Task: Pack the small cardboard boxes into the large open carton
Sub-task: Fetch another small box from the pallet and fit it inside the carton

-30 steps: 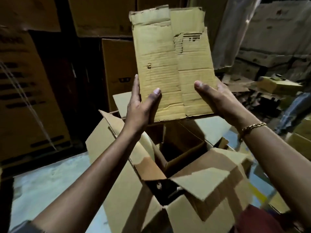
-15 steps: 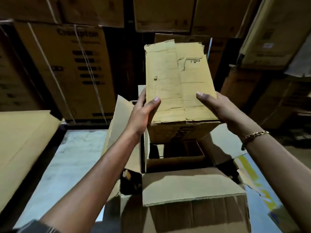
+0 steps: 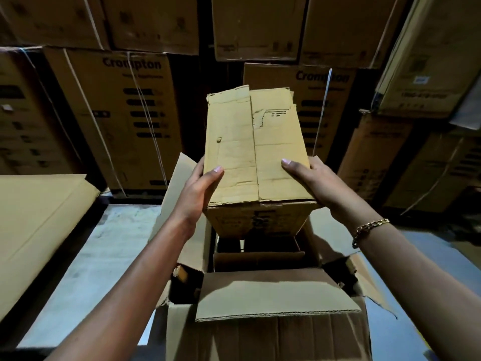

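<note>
Two grips, left hand (image 3: 200, 190) and right hand (image 3: 316, 185), clasp small box (image 3: 253, 142) over carton (image 3: 273, 299).

Tan small box (image 3: 256, 152) with black print, brown carton (image 3: 273, 332), gold chain bracelet (image 3: 369, 229), pale grey floor (image 3: 104, 256).

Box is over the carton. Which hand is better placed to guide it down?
Probably right: the right hand grips the box where the carton side looks clearer, while the left hand sits close beside an upright flap that could snag it.
</note>
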### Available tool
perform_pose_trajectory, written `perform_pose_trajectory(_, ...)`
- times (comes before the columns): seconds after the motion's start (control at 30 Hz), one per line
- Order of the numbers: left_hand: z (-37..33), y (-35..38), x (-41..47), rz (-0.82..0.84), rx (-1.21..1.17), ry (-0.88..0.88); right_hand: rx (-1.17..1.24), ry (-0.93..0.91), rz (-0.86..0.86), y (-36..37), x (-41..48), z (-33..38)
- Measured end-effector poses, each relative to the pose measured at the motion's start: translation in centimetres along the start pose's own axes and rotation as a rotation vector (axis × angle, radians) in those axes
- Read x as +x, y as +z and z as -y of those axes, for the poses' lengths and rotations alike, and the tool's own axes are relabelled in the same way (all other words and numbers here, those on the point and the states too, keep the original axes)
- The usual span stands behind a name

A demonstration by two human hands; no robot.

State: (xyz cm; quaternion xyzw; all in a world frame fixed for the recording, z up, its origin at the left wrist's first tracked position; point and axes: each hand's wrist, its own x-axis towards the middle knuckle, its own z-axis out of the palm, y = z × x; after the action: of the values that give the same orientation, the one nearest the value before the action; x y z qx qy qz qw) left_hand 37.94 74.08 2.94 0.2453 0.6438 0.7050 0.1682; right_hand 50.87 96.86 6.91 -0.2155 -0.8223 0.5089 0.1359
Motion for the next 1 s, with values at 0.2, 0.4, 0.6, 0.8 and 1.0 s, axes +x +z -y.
perform_pose_trajectory(0.2,1.5,-1.2,-0.8,-0.054,0.016,-0.058,-0.146,0.028,0.002,1.2,0.1,1.2)
perform_pose_trajectory(0.4,4.2,-2.1,-0.9,-0.064,0.043,-0.284,-0.328,0.149,0.121,3.2,1.0,0.1)
perform_pose_trajectory(0.6,7.8,-0.8,0.1,0.110,0.425,-0.395,-0.291,0.336,0.256,4.5,2.2,-6.1)
perform_pose_trajectory(0.8,9.0,1.2,1.5,0.320,1.181,-0.276,-0.579,0.283,0.307,5.6,3.4,-9.6)
perform_pose_trajectory(1.0,10.4,3.2,3.5,0.309,1.386,-0.161,-0.784,0.260,0.271,8.1,5.1,-9.7)
